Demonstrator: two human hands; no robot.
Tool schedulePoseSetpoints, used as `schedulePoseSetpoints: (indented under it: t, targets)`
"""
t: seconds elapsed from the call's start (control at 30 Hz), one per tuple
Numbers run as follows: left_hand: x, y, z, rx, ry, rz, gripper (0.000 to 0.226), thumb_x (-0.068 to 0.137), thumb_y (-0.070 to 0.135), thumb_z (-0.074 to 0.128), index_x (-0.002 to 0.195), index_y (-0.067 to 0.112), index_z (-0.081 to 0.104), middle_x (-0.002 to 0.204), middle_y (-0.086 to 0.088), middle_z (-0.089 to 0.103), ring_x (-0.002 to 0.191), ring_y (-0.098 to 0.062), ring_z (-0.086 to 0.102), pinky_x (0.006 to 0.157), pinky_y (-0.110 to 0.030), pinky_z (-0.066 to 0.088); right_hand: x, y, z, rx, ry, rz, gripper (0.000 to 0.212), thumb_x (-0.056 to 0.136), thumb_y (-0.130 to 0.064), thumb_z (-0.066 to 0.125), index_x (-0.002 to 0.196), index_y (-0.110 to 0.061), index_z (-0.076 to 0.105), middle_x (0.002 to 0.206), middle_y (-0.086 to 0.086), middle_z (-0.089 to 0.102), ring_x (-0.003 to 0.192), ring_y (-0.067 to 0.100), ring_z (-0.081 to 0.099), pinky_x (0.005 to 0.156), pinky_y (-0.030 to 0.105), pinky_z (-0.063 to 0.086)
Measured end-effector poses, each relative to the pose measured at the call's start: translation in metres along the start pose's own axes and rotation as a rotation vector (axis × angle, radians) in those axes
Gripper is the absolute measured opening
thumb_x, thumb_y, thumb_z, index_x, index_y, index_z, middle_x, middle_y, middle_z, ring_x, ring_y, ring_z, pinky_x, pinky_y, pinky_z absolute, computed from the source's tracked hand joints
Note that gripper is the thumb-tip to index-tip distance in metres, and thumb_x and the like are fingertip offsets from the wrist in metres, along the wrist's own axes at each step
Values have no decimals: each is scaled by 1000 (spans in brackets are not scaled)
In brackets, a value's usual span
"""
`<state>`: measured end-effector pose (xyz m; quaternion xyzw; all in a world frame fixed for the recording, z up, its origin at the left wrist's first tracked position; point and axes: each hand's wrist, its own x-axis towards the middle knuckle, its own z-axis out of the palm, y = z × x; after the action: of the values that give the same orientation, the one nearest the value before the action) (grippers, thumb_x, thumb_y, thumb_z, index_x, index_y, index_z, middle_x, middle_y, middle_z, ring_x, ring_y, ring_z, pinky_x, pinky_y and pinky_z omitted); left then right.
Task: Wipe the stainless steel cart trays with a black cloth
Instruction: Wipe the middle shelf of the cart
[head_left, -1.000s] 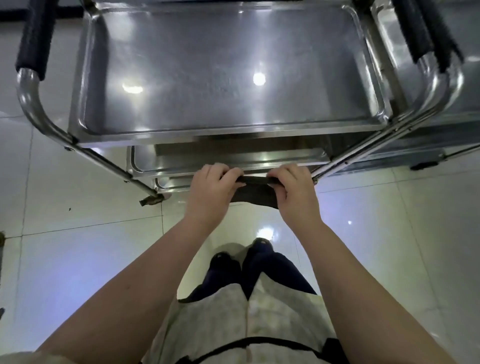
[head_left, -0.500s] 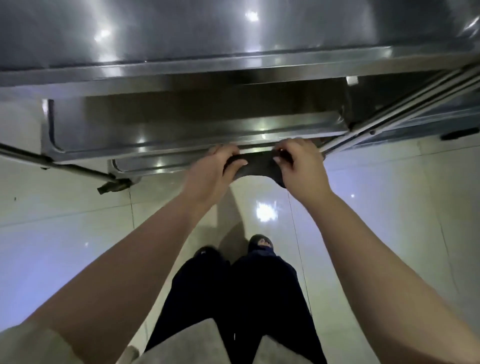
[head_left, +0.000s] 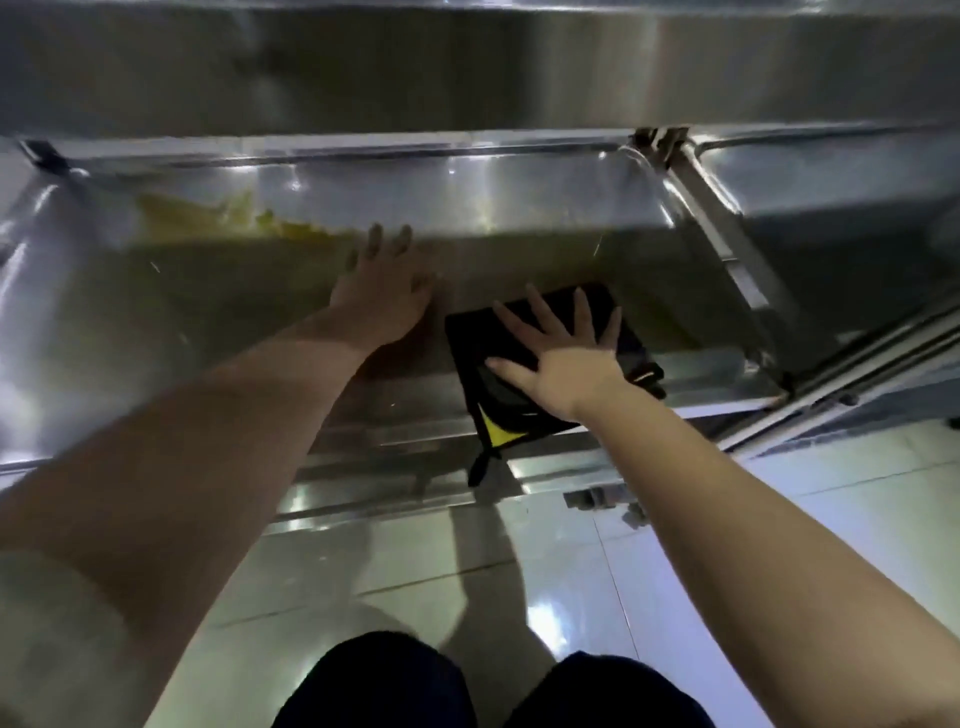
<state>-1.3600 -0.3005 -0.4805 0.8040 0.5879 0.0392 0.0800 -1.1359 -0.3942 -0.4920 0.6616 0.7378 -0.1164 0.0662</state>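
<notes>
A lower stainless steel tray (head_left: 156, 338) of the cart fills the middle of the head view, under the upper tray's edge (head_left: 467, 67). A yellow smear (head_left: 244, 226) runs along the lower tray's far left part. The black cloth (head_left: 488, 358), with a yellow corner and a short loop, lies flat on the tray near its front rim. My right hand (head_left: 558, 358) presses on the cloth with fingers spread straight. My left hand (head_left: 382, 293) rests flat on the bare tray just left of the cloth, fingers reaching toward the smear.
The cart's slanted frame bars (head_left: 727, 244) cross at the right. Another steel tray (head_left: 831, 176) lies at the far right. Pale glossy floor tiles (head_left: 857, 519) lie below, and my dark-trousered knees (head_left: 374, 680) show at the bottom edge.
Both hands held the cloth stretched between them in front of the cart. Now the view has dropped to a lower tray, the cloth lies flat there, and both hands are spread open.
</notes>
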Motion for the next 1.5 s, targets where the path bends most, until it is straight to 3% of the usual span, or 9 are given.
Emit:
schedulePoseSetpoints:
  t: [0.1, 0.33, 0.5, 0.7, 0.9, 1.07, 1.3, 1.4, 1.5]
  targets:
    - [8, -14, 8, 28, 14, -37, 56, 103, 53, 23, 155, 38, 12, 165, 4, 0, 151, -29, -8, 118, -59, 1, 3, -1, 1, -26, -15, 15, 71, 83, -84, 14, 144, -61, -13, 160, -16, -21, 145, 38, -23, 109, 68, -15]
    - [25, -22, 22, 104, -82, -54, 59, 98, 62, 11, 154, 45, 1, 165, 6, -10, 151, -24, -9, 118, -58, -6, 8, 6, 3, 15, -12, -16, 66, 73, -89, 5, 131, -71, -22, 158, -20, -25, 144, 38, -25, 108, 67, -18]
    - [29, -25, 28, 116, -38, -53, 59, 98, 60, 11, 154, 44, 1, 165, 6, -7, 151, -24, -7, 118, -58, -6, 89, 9, -9, 9, 137, 60, 74, 75, -88, 4, 143, -62, -8, 163, -12, -10, 146, 43, -14, 108, 70, -12]
    - [28, -26, 30, 101, -28, -65, 57, 100, 57, 12, 154, 45, -2, 165, 6, -7, 151, -23, -8, 117, -56, -7, 173, 5, -34, 50, 106, 151, 73, 82, -85, 14, 147, -57, -2, 164, -8, -9, 145, 46, -14, 103, 76, -11]
    - [27, -26, 29, 102, -40, -86, 57, 99, 59, 12, 153, 46, -3, 165, 7, -7, 151, -22, -8, 118, -56, -6, 95, -4, -10, 5, 97, 22, 72, 77, -86, 4, 143, -61, -11, 163, -9, -13, 145, 46, -14, 105, 74, -11]
    - [27, -27, 29, 92, -32, -77, 57, 98, 62, 13, 152, 48, 0, 165, 7, -7, 151, -22, -7, 118, -56, -6, 20, 4, 13, -15, 112, -83, 68, 68, -92, -1, 131, -73, -20, 160, -20, -15, 147, 36, -17, 109, 65, -15]
    - [25, -25, 27, 78, -23, -69, 59, 97, 64, 13, 153, 47, 2, 165, 7, -5, 151, -23, -6, 118, -56, -6, 12, 110, -3, 57, 101, 309, 73, 72, -91, 13, 140, -69, -5, 161, -22, -8, 149, 33, -8, 116, 62, -5]
    - [24, -25, 27, 81, -27, -64, 57, 98, 62, 13, 153, 48, 2, 165, 8, -5, 151, -23, -5, 118, -56, -6, 15, 82, 0, 55, 123, 392, 69, 82, -85, 15, 144, -62, -4, 162, -18, -8, 149, 37, -7, 113, 66, -3]
    - [22, -29, 26, 76, -30, -68, 55, 99, 60, 14, 152, 49, 2, 164, 10, -6, 151, -22, -5, 118, -56, -5, 7, 5, 16, 22, 156, 176, 75, 75, -88, 8, 144, -61, -7, 162, -19, -8, 148, 39, -10, 109, 68, -8]
